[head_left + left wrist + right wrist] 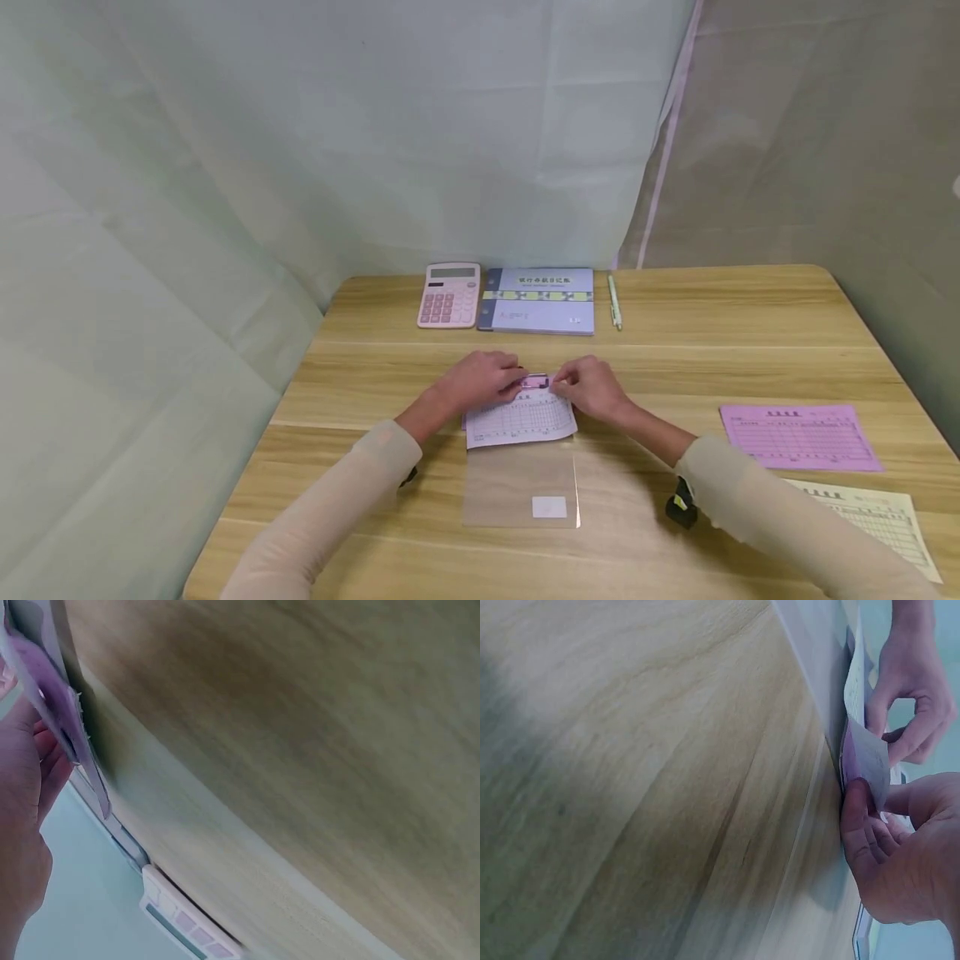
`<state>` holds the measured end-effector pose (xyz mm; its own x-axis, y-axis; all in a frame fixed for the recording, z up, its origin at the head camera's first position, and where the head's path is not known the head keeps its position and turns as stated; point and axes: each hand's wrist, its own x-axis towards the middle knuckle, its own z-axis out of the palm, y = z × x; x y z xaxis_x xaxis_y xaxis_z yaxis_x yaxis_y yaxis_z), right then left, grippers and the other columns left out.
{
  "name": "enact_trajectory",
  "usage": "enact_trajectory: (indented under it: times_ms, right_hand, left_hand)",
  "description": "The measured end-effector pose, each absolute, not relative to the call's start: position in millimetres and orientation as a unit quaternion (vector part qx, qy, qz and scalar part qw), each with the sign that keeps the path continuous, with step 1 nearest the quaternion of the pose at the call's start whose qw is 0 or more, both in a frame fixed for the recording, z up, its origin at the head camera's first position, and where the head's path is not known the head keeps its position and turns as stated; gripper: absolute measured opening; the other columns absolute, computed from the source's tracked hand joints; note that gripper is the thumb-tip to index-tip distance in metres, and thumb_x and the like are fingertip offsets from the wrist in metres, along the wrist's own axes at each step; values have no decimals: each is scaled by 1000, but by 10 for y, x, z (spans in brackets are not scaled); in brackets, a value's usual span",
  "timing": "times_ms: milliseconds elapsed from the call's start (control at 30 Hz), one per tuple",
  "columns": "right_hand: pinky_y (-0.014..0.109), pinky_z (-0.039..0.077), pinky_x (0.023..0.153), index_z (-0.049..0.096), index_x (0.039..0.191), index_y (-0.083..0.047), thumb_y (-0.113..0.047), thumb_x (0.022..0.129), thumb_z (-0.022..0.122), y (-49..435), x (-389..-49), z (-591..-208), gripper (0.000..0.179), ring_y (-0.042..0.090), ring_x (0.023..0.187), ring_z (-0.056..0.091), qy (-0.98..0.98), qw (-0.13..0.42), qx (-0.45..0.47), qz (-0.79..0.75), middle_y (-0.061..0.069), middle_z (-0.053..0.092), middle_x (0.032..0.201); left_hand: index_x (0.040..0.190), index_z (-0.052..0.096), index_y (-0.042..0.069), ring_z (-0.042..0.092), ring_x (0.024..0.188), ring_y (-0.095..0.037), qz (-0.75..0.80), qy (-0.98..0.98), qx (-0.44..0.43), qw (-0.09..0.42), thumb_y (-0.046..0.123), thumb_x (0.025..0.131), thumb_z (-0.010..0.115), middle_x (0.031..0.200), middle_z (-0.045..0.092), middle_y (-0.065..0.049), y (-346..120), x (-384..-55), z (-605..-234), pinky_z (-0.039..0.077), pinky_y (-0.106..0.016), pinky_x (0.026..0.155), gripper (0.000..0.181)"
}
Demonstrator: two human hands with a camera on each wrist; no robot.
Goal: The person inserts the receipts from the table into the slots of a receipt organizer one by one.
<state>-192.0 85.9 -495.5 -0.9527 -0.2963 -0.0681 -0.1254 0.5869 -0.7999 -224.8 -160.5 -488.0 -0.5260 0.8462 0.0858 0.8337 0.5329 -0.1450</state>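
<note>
A white printed form (521, 421) lies over a purple one (52, 675), its lower edge curving up. Both overlap the upper part of a clear plastic board (502, 487) with a white label near its lower right corner. At the forms' top edge sits a small metal-edged clip (536, 382). My left hand (483, 379) pinches the top edge left of this clip, thumb and fingers close together. Opposite it, my right hand (595, 387) pinches the forms' top right corner; the right wrist view shows thumb and fingers (859, 799) on either side of the paper.
A pink calculator (450, 296), a blue account book (537, 300) and a light green pen (615, 302) line the back of the wooden table (360, 500). On the right lie a loose purple form (801, 437) and a pale yellow form (877, 521), partly under the right sleeve.
</note>
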Motion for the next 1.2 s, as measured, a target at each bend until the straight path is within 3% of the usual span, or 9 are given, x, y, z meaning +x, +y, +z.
enact_trajectory:
  times_ms: [100, 233, 567, 1200]
  right_hand:
    - [24, 42, 50, 80, 99, 0, -9, 96, 78, 851, -1920, -4960, 9, 12, 58, 53, 892, 89, -122, -426, 2, 62, 69]
    - [26, 45, 53, 80, 100, -1, -10, 97, 77, 833, -1914, -4961, 10, 14, 63, 56, 895, 81, -122, -422, 1, 65, 72]
    - [25, 42, 51, 78, 97, -1, -8, 98, 74, 809, -1919, -4981, 8, 13, 61, 55, 901, 49, -127, -413, 1, 65, 72]
    - [26, 47, 46, 73, 97, 0, -7, 103, 68, 806, -1984, -4979, 11, 13, 51, 55, 892, 86, -121, -427, 4, 66, 70]
  left_hand:
    - [129, 77, 13, 68, 88, -12, 50, -870, -485, 78, 29, 106, 69, 104, 71, 0, -1603, -2234, -4888, 60, -24, 80, 30]
    - [128, 77, 12, 69, 90, -13, 46, -872, -482, 79, 27, 106, 69, 105, 72, 0, -1604, -2218, -4902, 60, -25, 83, 28]
    - [131, 76, 9, 67, 87, -12, 49, -869, -482, 100, 20, 109, 65, 105, 70, -1, -1620, -2200, -4926, 60, -26, 78, 27]
    - [137, 71, 10, 67, 97, -14, 62, -873, -474, 95, 14, 108, 65, 115, 68, -3, -1624, -2152, -4939, 60, -27, 85, 30]
